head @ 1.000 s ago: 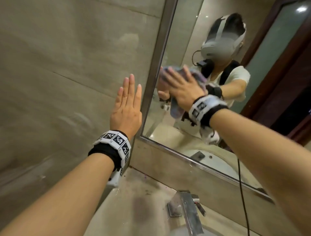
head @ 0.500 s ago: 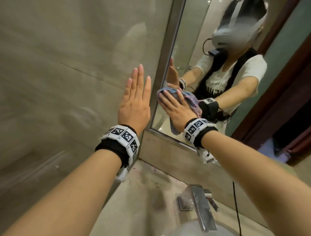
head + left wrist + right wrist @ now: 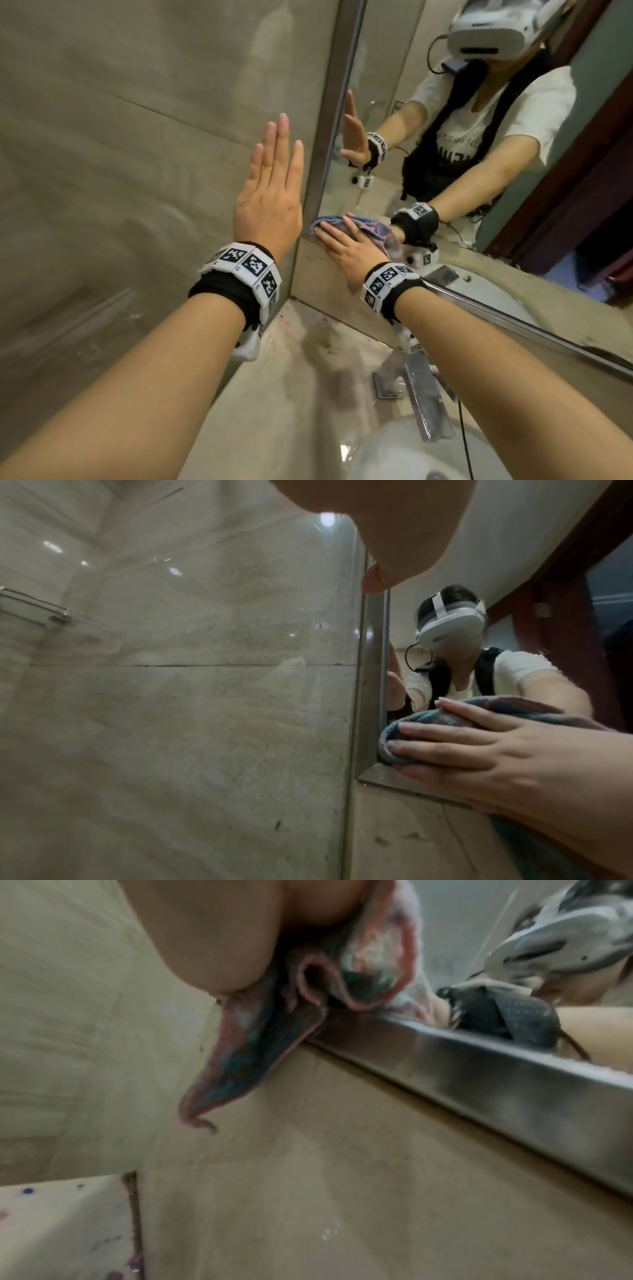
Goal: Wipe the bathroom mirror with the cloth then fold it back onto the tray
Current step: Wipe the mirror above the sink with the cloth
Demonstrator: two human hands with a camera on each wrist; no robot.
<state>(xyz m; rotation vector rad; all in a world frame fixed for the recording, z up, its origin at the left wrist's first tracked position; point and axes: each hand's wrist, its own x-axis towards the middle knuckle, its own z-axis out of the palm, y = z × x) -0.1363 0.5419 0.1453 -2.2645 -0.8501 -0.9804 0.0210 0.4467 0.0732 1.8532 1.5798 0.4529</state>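
The mirror (image 3: 496,171) hangs on the tiled wall, and everything sits around its lower left corner. The right hand (image 3: 346,253) lies flat there, fingers (image 3: 455,731) straight and spread, pressing the bunched blue and pink cloth (image 3: 334,221) against the glass right in that corner, where the steel frame (image 3: 479,1069) turns. Part of the cloth spills under the palm and hangs over the bottom frame, down onto the tile just below the mirror. The left hand (image 3: 269,202) is just beside the mirror's left edge, open and flat on the side wall (image 3: 120,154), fingers straight and together, holding nothing. Below the mirror, a chrome tap (image 3: 426,397) stands over a white basin (image 3: 394,455) on the stone counter (image 3: 274,394). No tray can be seen.
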